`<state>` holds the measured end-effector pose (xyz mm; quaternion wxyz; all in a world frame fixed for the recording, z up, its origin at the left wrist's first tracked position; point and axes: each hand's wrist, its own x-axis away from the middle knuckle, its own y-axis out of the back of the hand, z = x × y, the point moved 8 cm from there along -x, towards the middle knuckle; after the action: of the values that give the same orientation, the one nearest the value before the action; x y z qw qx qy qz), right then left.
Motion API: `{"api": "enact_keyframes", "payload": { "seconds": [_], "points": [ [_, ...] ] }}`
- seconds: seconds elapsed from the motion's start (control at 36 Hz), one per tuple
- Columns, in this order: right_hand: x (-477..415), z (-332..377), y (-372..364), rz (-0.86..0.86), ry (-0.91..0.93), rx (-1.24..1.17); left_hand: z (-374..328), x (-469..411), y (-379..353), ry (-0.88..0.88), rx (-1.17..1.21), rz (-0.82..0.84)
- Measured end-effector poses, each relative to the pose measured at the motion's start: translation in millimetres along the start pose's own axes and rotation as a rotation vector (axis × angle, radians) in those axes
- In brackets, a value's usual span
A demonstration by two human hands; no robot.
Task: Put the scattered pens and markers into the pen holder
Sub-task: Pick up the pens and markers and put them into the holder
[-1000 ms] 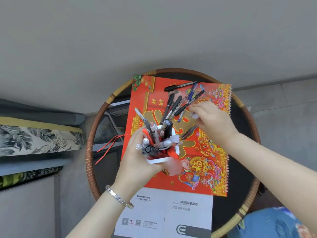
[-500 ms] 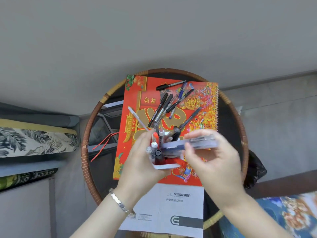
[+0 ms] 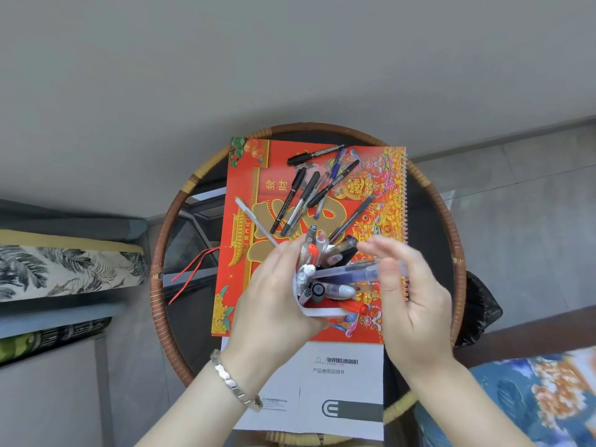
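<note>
While a round rattan-rimmed surface [image 3: 167,221] with a dark glass top is filling the middle of the view, a large red spiral-bound calendar [image 3: 245,253] is lying across it, and a white printed booklet [image 3: 342,375] is sitting against its near edge. Over the calendar's near half, the left hand [image 3: 277,304], wearing a silver bracelet [image 3: 235,382] at the wrist, is wrapping its grip around a white pen holder [image 3: 322,312], which is tilting so that its mouth is facing the camera and is already crowding with pens and markers. The right hand [image 3: 409,304] is hovering just right of the holder, its grip closing loosely, thumb and fingers pinching a clear-barrelled blue pen [image 3: 361,271] that is lying nearly level, its left end reaching into the holder's mouth among the others. Farther back on the calendar, a loose cluster of scattered pens [image 3: 306,201] is resting, several overlapping; a black marker [image 3: 314,154] is lying near the far edge, a dark slim pen [image 3: 353,217] is angling toward the holder, and a white pen [image 3: 254,221] is slanting at the left, its near end disappearing behind the left hand. Two red cords [image 3: 190,275] are trailing off the calendar's left side.
</note>
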<state>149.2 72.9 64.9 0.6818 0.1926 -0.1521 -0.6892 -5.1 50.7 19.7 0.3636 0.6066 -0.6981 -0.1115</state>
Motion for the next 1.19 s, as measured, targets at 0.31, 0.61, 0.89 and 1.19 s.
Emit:
{"api": "enact_keyframes", "payload": {
  "seconds": [0.31,0.61,0.89,1.19],
  "points": [
    [0.6,-14.3,-26.2,0.294,-0.088,0.160,0.1,-3.8,-4.1,0.005,0.017,0.017],
    [-15.1,-6.2,-59.3,0.602,0.124,0.416,15.6,-5.6,-1.8,0.157,0.219,0.016],
    [-51.1,-10.9,-73.8,0.660,0.148,0.021,33.9,-15.6,9.9,0.219,0.234,-0.018],
    [-67.7,-19.7,-81.5,0.324,0.571,0.053,41.8,-40.1,17.1,0.235,0.273,-0.020]
  ]
}}
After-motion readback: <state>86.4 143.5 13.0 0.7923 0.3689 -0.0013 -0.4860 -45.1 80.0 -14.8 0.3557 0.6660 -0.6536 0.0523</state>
